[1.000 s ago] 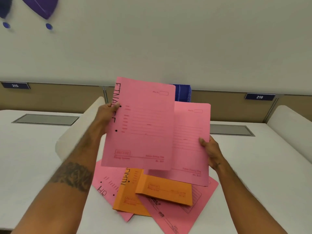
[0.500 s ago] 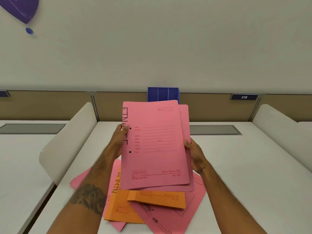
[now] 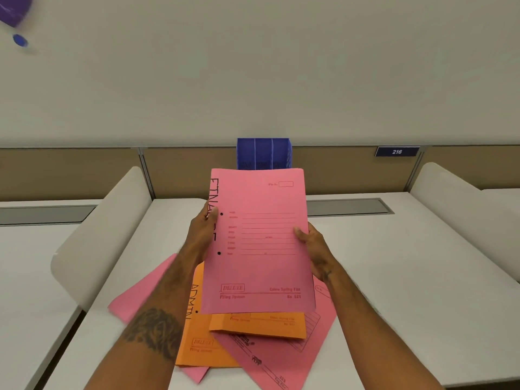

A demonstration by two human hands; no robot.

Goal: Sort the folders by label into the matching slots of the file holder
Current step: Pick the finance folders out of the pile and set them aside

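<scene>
Both hands hold one pink folder [image 3: 261, 249] upright, its front to the camera. The left hand [image 3: 201, 235] clasps the folder's left edge, thumb on the front beside the upper punch hole and covering part of the hand-lettered label. The right hand [image 3: 312, 246] clasps the right edge, thumb laid over the printed lines. Just beyond the top of the gripped folder stands the blue file holder [image 3: 263, 153], against the partition. Below the grip, on the white desk [image 3: 394, 277], lies a loose pile: an orange folder [image 3: 202, 333] marked ADMIN, a second orange folder [image 3: 259, 326] across it, and other pink folders [image 3: 270, 361] fanned out underneath.
</scene>
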